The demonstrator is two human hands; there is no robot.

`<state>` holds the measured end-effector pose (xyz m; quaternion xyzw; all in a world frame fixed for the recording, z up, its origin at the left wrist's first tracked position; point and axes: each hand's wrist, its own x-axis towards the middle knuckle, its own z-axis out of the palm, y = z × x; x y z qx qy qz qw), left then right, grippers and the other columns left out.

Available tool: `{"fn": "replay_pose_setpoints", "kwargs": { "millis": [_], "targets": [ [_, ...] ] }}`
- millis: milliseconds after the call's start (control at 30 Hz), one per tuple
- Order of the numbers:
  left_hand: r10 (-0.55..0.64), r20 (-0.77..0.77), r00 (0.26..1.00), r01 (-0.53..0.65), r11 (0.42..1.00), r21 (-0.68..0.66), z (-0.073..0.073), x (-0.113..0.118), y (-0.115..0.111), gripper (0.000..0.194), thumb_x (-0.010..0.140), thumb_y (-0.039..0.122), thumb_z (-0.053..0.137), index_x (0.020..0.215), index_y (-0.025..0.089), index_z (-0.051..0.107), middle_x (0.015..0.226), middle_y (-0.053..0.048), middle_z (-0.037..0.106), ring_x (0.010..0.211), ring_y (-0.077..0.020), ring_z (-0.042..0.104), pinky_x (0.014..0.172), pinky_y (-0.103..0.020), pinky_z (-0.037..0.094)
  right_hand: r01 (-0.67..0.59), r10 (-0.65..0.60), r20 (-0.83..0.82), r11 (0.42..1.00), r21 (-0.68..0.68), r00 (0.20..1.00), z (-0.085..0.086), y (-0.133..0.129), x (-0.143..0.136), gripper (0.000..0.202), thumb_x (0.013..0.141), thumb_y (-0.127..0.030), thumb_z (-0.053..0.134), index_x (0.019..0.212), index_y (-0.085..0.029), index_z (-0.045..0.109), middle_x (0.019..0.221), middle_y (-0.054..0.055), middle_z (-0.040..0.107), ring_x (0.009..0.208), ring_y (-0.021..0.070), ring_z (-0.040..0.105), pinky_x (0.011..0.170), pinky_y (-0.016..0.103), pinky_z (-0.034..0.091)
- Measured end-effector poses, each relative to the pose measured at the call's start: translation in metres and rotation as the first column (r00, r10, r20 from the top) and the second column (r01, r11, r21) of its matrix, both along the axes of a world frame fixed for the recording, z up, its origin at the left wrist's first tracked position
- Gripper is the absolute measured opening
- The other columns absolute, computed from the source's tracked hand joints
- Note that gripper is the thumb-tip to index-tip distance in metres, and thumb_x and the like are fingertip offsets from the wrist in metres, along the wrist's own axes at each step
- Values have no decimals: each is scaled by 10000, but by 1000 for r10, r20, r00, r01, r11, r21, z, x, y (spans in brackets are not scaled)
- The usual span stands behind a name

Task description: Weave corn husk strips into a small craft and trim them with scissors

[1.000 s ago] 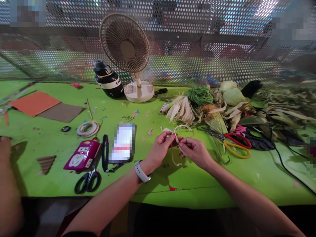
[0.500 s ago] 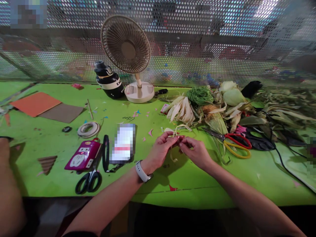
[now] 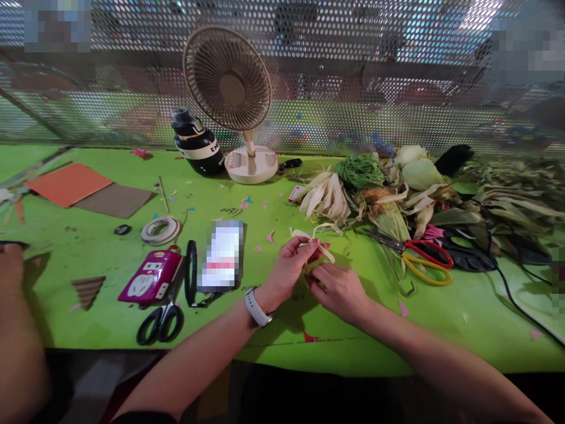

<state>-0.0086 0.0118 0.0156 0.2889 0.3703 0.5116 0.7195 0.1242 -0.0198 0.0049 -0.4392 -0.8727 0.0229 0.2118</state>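
Observation:
My left hand (image 3: pixel 289 265), with a white watch on its wrist, pinches a pale husk strip (image 3: pixel 325 253) near the middle of the green table. One end of the strip sticks out to the right past the fingertips. Just below and to the right is my right hand (image 3: pixel 338 288), its fingers curled together close to the strip's lower part. What it grips is hidden behind the fingers. Beyond the hands lies a bundle of dry husks (image 3: pixel 324 197) beside a coil of green string (image 3: pixel 359 171).
Red-and-yellow scissors (image 3: pixel 426 262) lie to the right by corn husks and a black cable. On the left are a phone (image 3: pixel 220 256), a purple power socket (image 3: pixel 152 275), black scissors (image 3: pixel 159 324) and tape (image 3: pixel 161 230). A fan (image 3: pixel 251 165) and bottle (image 3: pixel 198 147) stand behind. Another person's arm is at far left.
My right hand has moved down from the left fingertips and curled further, its back now turned up. The pale strip's end now points to the right.

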Motion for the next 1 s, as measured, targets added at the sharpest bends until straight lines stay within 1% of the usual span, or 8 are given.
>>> {"fn": "replay_pose_setpoints", "kwargs": {
  "millis": [133,200,333,500,600,700,833,1000],
  "targets": [
    [21,-43,999,-21,1000,8,-2,-1,0,265,696,344,745,780,178,557,773,-1,712,752,-129,661,740,-251,475,27,-27,-81,1000,-11,996,2,-1,-1,142,863,-270,511,835,-152,585,756,53,656,679,169,612,541,257,371],
    [23,-62,998,-22,1000,6,-3,0,-1,258,713,357,730,791,179,561,785,-3,712,747,-124,658,714,-237,472,64,-68,-72,996,-62,995,0,-1,-2,166,847,-298,547,881,-140,585,768,56,668,663,177,621,525,263,365],
    [10,-144,990,-1,998,62,-3,0,-2,232,743,365,699,787,178,569,773,-8,706,805,-143,663,748,-243,467,62,-67,-45,991,-118,997,-3,0,-3,60,826,-193,542,826,-153,586,690,27,659,566,151,581,522,261,360],
    [15,-280,960,18,993,118,-3,-6,6,235,725,365,709,769,165,593,766,-12,690,793,-148,649,769,-263,456,-18,26,-145,998,60,989,11,3,7,160,910,-196,476,846,-160,619,689,22,649,606,148,555,609,278,383],
    [-70,-286,956,104,989,107,-2,-9,8,244,708,365,723,748,145,625,743,-4,657,721,-115,605,761,-257,458,10,17,-167,987,161,986,22,11,17,167,923,-215,481,879,-161,633,790,50,678,721,176,573,676,303,392],
    [-139,-249,958,170,980,107,-2,-10,9,269,694,383,734,707,141,620,684,23,599,677,-92,560,786,-273,471,48,-12,-193,981,187,981,26,20,23,156,924,-228,490,880,-172,628,901,65,693,829,195,589,773,335,399],
    [-167,-228,959,196,975,109,-1,-9,9,287,678,394,748,687,140,614,666,31,572,672,-90,553,823,-303,480,65,-41,-254,994,87,966,22,24,24,202,946,-257,450,867,-173,617,786,52,673,754,186,601,753,331,422],
    [-187,-210,960,214,970,115,1,-9,7,273,683,390,747,744,144,646,726,12,612,738,-110,589,851,-314,482,61,-134,-439,982,-176,888,11,21,23,194,945,-298,446,922,-185,603,816,48,671,689,152,626,628,255,459]
  ]
}}
